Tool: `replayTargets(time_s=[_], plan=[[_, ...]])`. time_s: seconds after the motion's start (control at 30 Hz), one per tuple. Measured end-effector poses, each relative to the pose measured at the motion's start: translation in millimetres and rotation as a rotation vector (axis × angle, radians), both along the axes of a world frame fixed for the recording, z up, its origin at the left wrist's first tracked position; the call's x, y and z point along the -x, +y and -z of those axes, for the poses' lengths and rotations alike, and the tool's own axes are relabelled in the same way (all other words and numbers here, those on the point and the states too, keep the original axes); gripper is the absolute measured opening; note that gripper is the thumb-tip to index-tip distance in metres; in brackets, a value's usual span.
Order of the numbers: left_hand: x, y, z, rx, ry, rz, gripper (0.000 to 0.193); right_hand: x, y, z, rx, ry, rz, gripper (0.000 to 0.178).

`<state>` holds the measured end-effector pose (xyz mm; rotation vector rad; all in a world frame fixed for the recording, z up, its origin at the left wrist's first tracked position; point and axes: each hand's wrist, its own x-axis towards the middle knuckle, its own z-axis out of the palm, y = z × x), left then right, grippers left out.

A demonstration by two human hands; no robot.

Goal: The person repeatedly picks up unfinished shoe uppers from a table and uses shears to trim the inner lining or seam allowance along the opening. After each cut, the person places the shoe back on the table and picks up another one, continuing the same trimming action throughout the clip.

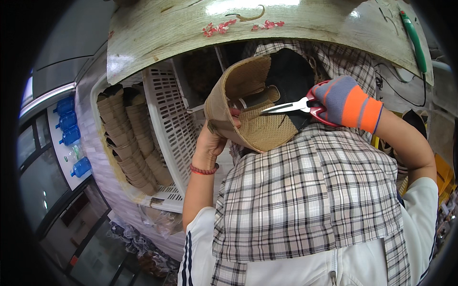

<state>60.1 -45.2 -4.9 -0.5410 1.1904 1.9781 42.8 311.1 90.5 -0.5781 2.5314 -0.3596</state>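
Note:
My left hand (215,138), bare with a red bead bracelet, grips a tan woven hat-like piece (217,107) by its left side, some fingertips showing inside. The piece is held tilted over my lap, its hollow facing right, with a black lining (288,71) on the far side. In a grey and orange glove, my right hand (350,102) is closed around the red handles of a pair of scissors (288,107). The narrow silver blades point left into the hollow, close to a curled inner strip (260,100). Whether the tips touch it I cannot tell.
A wood-patterned table (171,28) curves across the far side, carrying a green-handled tool (414,40) with a cord and a loose tan strip (250,18). At left, a white plastic basket (164,112) stands beside stacks of similar tan pieces (126,143). A checked apron (305,200) covers my lap.

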Motion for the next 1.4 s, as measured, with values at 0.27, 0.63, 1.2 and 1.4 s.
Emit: replayTargets(time_s=[0.27, 0.63, 1.2, 1.4], plan=[[-0.7, 6.8, -3.8, -0.096, -0.174, -0.048, 0.035, 7.8, -26.0, -0.4, 0.002, 0.285, -0.062, 0.033], [0.8, 2.3, 4.4, -0.111, -0.215, -0.080, 0.030, 16.3, -49.5, 10.0, -0.059, 0.284, -0.165, 0.025], [-7.6, 7.7, 5.4, 0.018, -0.117, -0.042, 0.043, 10.2, 18.4, 2.4, 0.102, 0.137, 0.014, 0.072], [-8.9, 14.1, -3.4, -0.002, -0.081, -0.085, 0.051, 18.0, 12.6, 12.7, 0.131, 0.194, -0.109, 0.056]])
